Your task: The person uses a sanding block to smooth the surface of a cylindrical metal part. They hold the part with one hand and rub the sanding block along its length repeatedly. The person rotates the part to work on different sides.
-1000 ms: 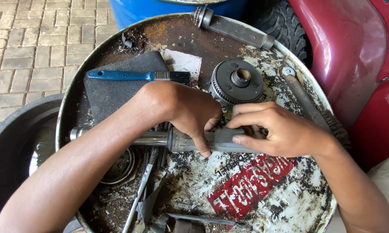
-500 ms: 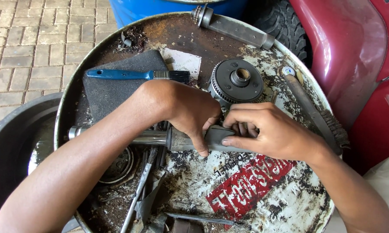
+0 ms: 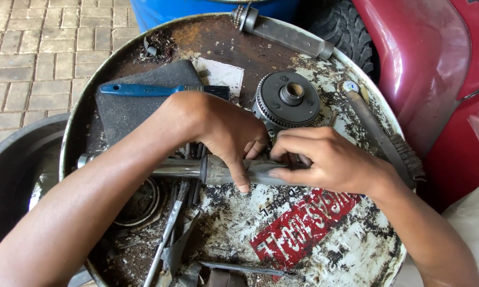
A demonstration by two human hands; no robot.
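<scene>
Nearest on the drum lid (image 3: 356,255), a red label patch (image 3: 303,228). Above it both hands pinch a grey shaft (image 3: 186,168) lying flat: left hand (image 3: 223,133), right hand (image 3: 324,159). Behind: gear (image 3: 287,98), blue brush (image 3: 159,90).

One head-worn camera is looking almost straight down, sitting close above the rusty drum top (image 3: 324,48); it is serving as the surface. No second view is sharing the scene.
</scene>
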